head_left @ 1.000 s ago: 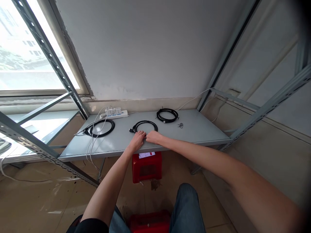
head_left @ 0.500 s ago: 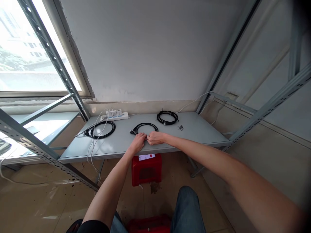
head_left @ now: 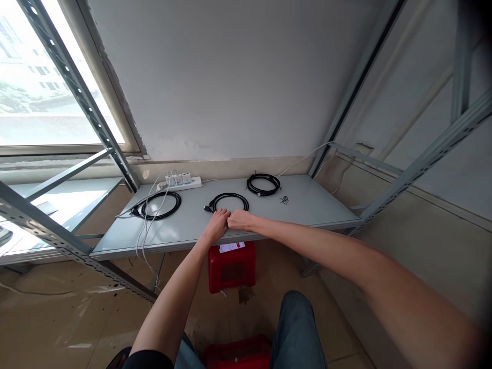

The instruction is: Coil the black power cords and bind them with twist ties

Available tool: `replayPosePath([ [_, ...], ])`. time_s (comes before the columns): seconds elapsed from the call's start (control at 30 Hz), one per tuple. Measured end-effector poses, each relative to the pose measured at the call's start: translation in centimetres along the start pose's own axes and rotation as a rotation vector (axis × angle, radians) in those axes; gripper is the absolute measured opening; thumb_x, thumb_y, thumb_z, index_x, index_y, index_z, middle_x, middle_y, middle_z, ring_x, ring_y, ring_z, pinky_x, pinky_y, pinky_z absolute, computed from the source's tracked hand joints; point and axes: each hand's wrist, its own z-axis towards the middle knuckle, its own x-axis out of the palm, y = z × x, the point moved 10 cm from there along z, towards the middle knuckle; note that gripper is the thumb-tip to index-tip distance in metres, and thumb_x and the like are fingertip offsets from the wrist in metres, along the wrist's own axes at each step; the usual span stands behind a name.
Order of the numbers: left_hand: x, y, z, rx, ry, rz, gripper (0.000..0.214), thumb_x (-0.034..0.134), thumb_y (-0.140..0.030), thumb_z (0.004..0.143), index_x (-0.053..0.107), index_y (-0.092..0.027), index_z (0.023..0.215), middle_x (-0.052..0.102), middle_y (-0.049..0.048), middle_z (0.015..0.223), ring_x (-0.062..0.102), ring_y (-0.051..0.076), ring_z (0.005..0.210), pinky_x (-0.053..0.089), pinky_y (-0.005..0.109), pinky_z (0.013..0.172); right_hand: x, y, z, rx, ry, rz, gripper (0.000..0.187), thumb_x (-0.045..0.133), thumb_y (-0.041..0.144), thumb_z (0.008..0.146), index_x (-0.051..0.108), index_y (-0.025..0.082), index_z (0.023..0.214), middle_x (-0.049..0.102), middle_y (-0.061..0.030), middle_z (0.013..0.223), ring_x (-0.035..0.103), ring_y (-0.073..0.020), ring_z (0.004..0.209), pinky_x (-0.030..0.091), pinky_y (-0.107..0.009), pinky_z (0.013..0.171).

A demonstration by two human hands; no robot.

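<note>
Three coiled black cables lie on a grey metal shelf (head_left: 307, 207): a left coil (head_left: 157, 204), a middle coil (head_left: 229, 201) and a far coil (head_left: 263, 183). My left hand (head_left: 217, 225) and my right hand (head_left: 239, 220) meet at the near edge of the middle coil, fingertips together. Both hands have their fingers curled and pinched at the coil's near side; what they pinch is too small to make out. A small black twist tie (head_left: 284, 200) lies to the right of the coils.
A white power strip (head_left: 179, 181) with plugs sits at the back left, white cords (head_left: 148, 225) trailing off the front edge. Slotted steel uprights (head_left: 77, 97) frame the shelf. A red stool (head_left: 231, 265) stands under the shelf, another red stool (head_left: 238, 353) by my knees.
Both hands have stayed at the near edge of the middle coil and drawn slightly closer together. The view has shifted a little.
</note>
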Motion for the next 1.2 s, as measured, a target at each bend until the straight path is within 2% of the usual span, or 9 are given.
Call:
replayPosePath([
  [0.1, 0.0, 0.0, 0.0, -0.008, -0.002, 0.003, 0.029, 0.042, 0.0, 0.085, 0.06, -0.02, 0.094, 0.065, 0.0123, 0.104, 0.057, 0.029, 0.101, 0.045, 0.042, 0.09, 0.1, -1.9, -0.8, 0.16, -0.016, 0.076, 0.025, 0.06, -0.007, 0.08, 0.07, 0.01, 0.096, 0.076, -0.0145, 0.091, 0.071, -0.0235, 0.081, 0.045, -0.03, 0.065],
  [0.2, 0.0, 0.1, 0.1, -0.022, -0.005, 0.011, 0.027, 0.039, -0.005, 0.092, 0.061, -0.02, 0.097, 0.065, 0.0124, 0.101, 0.057, 0.029, 0.1, 0.044, 0.042, 0.088, 0.5, -3.7, -2.2, 0.366, -0.097, 0.212, 0.032, 0.065, -0.001, 0.083, 0.065, 0.011, 0.113, 0.076, -0.0142, 0.095, 0.072, -0.025, 0.083, 0.045, -0.029, 0.068],
  [0.33, 0.0, -0.2, 0.2, -0.005, -0.003, 0.033, 0.028, 0.035, -0.018, 0.103, 0.062, -0.02, 0.103, 0.063, 0.0119, 0.101, 0.056, 0.029, 0.1, 0.043, 0.041, 0.087, 2.0, -5.0, -4.9, 0.71, -0.311, 0.458, 0.013, 0.05, 0.015, 0.102, 0.061, 0.018, 0.108, 0.074, -0.0107, 0.09, 0.07, -0.0231, 0.08, 0.041, -0.028, 0.067],
  [0.43, 0.0, -0.5, 0.0, 0.017, 0.0, 0.056, 0.031, 0.033, -0.018, 0.103, 0.064, -0.021, 0.11, 0.062, 0.0119, 0.103, 0.055, 0.029, 0.102, 0.043, 0.041, 0.088, 3.3, -5.1, -6.5, 0.86, -0.492, 0.637, 0.017, 0.042, 0.025, 0.107, 0.058, 0.021, 0.102, 0.073, -0.0071, 0.09, 0.068, -0.0216, 0.08, 0.039, -0.027, 0.065],
  [0.63, -0.2, -1.1, -0.2, 0.034, 0.0, -0.002, 0.03, 0.04, -0.021, 0.103, 0.063, -0.023, 0.122, 0.058, 0.0117, 0.114, 0.054, 0.028, 0.109, 0.044, 0.042, 0.094, 4.8, -5.7, -6.2, 0.813, -0.671, 0.881, 0.015, 0.046, 0.025, 0.102, 0.055, 0.023, 0.09, 0.07, -0.0037, 0.082, 0.065, -0.0191, 0.075, 0.042, -0.026, 0.067],
  [0.77, -0.5, -1.2, 0.3, 0.0, -0.034, -0.069, 0.021, 0.049, -0.03, 0.101, 0.065, -0.024, 0.113, 0.06, 0.0102, 0.115, 0.055, 0.028, 0.109, 0.045, 0.044, 0.098, 5.8, -6.7, -6.2, 0.793, -0.782, 1.083, 0.019, 0.056, 0.032, 0.095, 0.053, 0.023, 0.078, 0.064, -0.0014, 0.069, 0.06, -0.0183, 0.064, 0.041, -0.027, 0.063],
  [0.87, -0.4, -0.8, 0.9, -0.08, -0.076, -0.204, 0.018, 0.049, -0.025, 0.1, 0.067, -0.022, 0.102, 0.062, 0.0091, 0.106, 0.06, 0.026, 0.101, 0.049, 0.04, 0.092, 6.4, -7.0, -6.4, 0.758, -0.876, 1.26, 0.024, 0.059, 0.04, 0.092, 0.053, 0.024, 0.076, 0.062, -0.0005, 0.065, 0.059, -0.0181, 0.061, 0.043, -0.028, 0.062],
  [0.97, -0.3, -0.6, 1.3, -0.122, -0.13, -0.333, 0.019, 0.049, -0.018, 0.098, 0.068, -0.021, 0.096, 0.064, 0.0078, 0.101, 0.064, 0.023, 0.094, 0.051, 0.035, 0.088, 6.9, -7.1, -6.4, 0.729, -0.916, 1.37, 0.025, 0.058, 0.044, 0.091, 0.053, 0.024, 0.077, 0.06, 0.0007, 0.062, 0.057, -0.0173, 0.059, 0.045, -0.028, 0.06],
  [1.2, -0.3, -0.4, 1.2, -0.136, -0.186, -0.405, 0.014, 0.056, -0.017, 0.093, 0.069, -0.02, 0.091, 0.068, 0.0072, 0.098, 0.067, 0.022, 0.092, 0.051, 0.033, 0.085, 7.1, -7.2, -6.1, 0.702, -0.929, 1.444, 0.021, 0.057, 0.043, 0.089, 0.055, 0.024, 0.08, 0.058, 0.0005, 0.066, 0.056, -0.0163, 0.058, 0.044, -0.027, 0.055],
])
